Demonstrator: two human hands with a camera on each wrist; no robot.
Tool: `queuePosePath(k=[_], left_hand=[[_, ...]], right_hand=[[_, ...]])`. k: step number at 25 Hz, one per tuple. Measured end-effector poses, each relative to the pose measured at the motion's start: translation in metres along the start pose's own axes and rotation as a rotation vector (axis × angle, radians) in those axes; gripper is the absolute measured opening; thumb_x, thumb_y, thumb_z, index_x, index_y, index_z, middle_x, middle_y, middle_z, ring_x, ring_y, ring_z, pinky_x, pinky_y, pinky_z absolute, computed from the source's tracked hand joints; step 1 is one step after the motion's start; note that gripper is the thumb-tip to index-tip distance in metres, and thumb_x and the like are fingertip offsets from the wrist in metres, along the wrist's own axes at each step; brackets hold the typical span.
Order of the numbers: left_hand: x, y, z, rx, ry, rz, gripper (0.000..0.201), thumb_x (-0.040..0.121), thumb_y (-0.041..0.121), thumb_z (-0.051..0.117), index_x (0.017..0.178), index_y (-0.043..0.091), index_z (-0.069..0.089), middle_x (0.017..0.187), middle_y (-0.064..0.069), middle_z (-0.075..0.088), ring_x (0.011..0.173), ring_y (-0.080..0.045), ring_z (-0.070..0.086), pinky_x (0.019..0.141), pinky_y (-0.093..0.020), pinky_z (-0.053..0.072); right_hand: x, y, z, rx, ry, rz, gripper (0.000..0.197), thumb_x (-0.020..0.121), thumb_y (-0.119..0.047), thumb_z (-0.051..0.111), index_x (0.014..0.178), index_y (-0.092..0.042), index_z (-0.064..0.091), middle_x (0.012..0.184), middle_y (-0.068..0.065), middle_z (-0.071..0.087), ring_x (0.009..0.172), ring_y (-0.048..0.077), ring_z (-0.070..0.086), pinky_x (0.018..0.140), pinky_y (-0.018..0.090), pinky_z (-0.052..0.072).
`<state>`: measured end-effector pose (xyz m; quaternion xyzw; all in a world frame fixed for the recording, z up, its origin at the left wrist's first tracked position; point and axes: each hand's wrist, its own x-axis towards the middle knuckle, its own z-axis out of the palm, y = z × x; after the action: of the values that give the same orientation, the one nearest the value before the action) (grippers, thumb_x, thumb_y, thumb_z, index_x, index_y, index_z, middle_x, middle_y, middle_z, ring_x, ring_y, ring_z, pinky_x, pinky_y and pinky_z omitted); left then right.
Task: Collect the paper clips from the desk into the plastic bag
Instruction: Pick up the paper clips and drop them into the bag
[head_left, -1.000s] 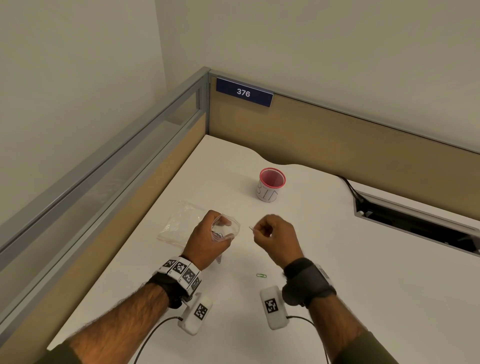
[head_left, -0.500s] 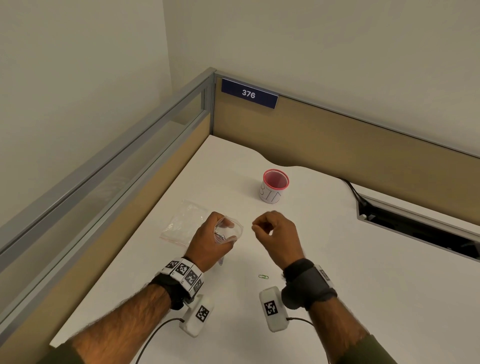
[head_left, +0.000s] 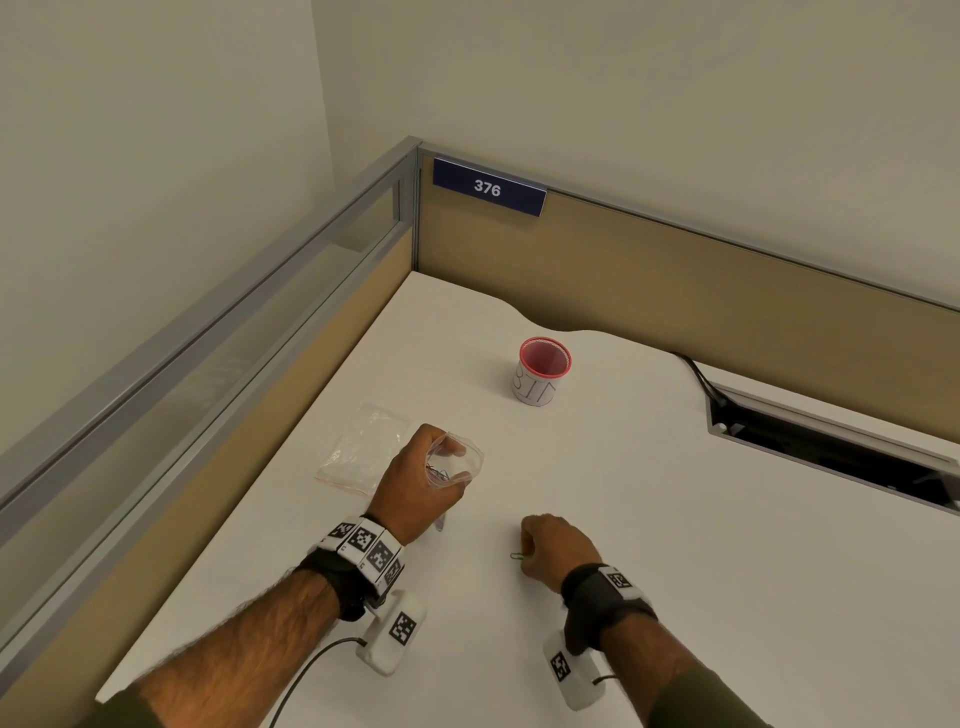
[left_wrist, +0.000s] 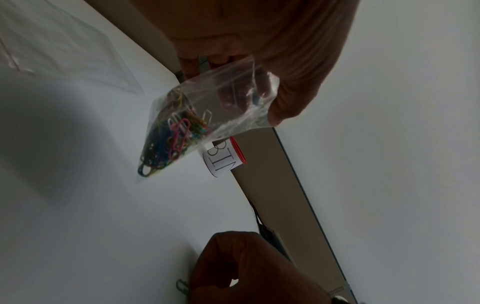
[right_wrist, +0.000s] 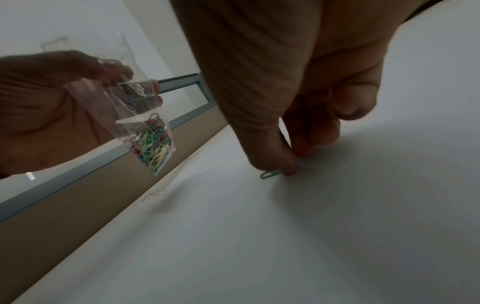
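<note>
My left hand (head_left: 415, 483) holds a small clear plastic bag (head_left: 460, 462) by its mouth, a little above the white desk. The bag (left_wrist: 207, 115) hangs down with several coloured paper clips (left_wrist: 171, 139) bunched in its lower corner. One green paper clip (head_left: 517, 556) lies on the desk nearer to me, to the right of the bag. My right hand (head_left: 556, 545) is down on the desk at that clip. In the right wrist view its thumb and curled fingers pinch one end of the green clip (right_wrist: 269, 174), which still touches the desk.
A second clear bag (head_left: 363, 449) lies flat on the desk left of my left hand. A red-rimmed cup marked BIN (head_left: 543, 371) stands further back. A cable slot (head_left: 831, 457) opens at the right. Partition walls (head_left: 675, 270) close the desk at the back and left.
My right hand has dropped from beside the bag's mouth, towards me, onto the green clip on the desk. The left hand has kept holding the bag in about the same place.
</note>
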<state>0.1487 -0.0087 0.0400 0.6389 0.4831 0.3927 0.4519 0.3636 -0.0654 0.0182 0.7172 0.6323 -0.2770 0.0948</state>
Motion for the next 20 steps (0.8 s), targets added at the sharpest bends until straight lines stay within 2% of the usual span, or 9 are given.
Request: queuePosePath(k=[8,12,15,17,18,20], left_hand=[[0.004,0.001,-0.002,0.005,0.011,-0.002,0.035,0.077,0.016,0.077,0.104,0.021,0.056,0.112,0.007,0.067,0.113,-0.008,0.061,0.084,-0.008,0.048],[0.002,0.001,-0.002,0.013,0.012,-0.007,0.035,0.078,0.013,0.077,0.104,0.021,0.056,0.113,0.005,0.067,0.11,-0.008,0.063,0.074,-0.006,0.05],[0.002,-0.001,-0.002,0.018,0.014,-0.001,0.035,0.078,0.012,0.077,0.104,0.021,0.056,0.112,0.006,0.067,0.112,-0.009,0.062,0.083,-0.009,0.049],[0.001,-0.001,-0.002,0.015,0.007,-0.002,0.035,0.077,0.014,0.077,0.104,0.022,0.056,0.112,0.007,0.067,0.114,-0.009,0.062,0.09,-0.018,0.051],[0.001,-0.001,-0.002,0.014,0.005,0.001,0.035,0.077,0.014,0.077,0.103,0.023,0.056,0.112,0.007,0.067,0.114,-0.01,0.062,0.093,-0.023,0.051],[0.0,0.0,-0.002,0.01,0.003,0.006,0.035,0.076,0.016,0.077,0.103,0.024,0.055,0.112,0.007,0.067,0.114,-0.01,0.062,0.095,-0.027,0.051]], right_hand=[[0.01,-0.003,-0.003,-0.027,-0.092,0.016,0.018,0.074,-0.027,0.063,0.083,-0.022,0.049,0.09,-0.002,0.053,0.081,0.021,0.053,0.072,0.03,0.045],[0.008,-0.004,0.0,-0.056,-0.067,0.005,0.017,0.075,-0.026,0.062,0.086,-0.02,0.051,0.094,0.002,0.057,0.081,0.021,0.051,0.075,0.032,0.048],[0.002,-0.006,0.007,-0.067,-0.011,-0.027,0.014,0.079,-0.022,0.057,0.091,-0.017,0.052,0.095,0.003,0.051,0.084,0.022,0.051,0.076,0.031,0.046],[-0.003,-0.006,0.01,-0.025,0.009,-0.047,0.009,0.079,-0.017,0.053,0.082,-0.019,0.045,0.09,0.0,0.047,0.081,0.022,0.051,0.068,0.025,0.041],[-0.006,-0.007,0.009,0.018,0.014,-0.052,0.013,0.078,-0.014,0.051,0.076,-0.021,0.041,0.087,-0.001,0.047,0.078,0.021,0.049,0.062,0.024,0.038],[-0.013,-0.009,0.0,0.138,0.086,-0.084,0.022,0.076,-0.01,0.049,0.068,-0.025,0.035,0.081,-0.001,0.049,0.07,0.019,0.045,0.059,0.025,0.035]])
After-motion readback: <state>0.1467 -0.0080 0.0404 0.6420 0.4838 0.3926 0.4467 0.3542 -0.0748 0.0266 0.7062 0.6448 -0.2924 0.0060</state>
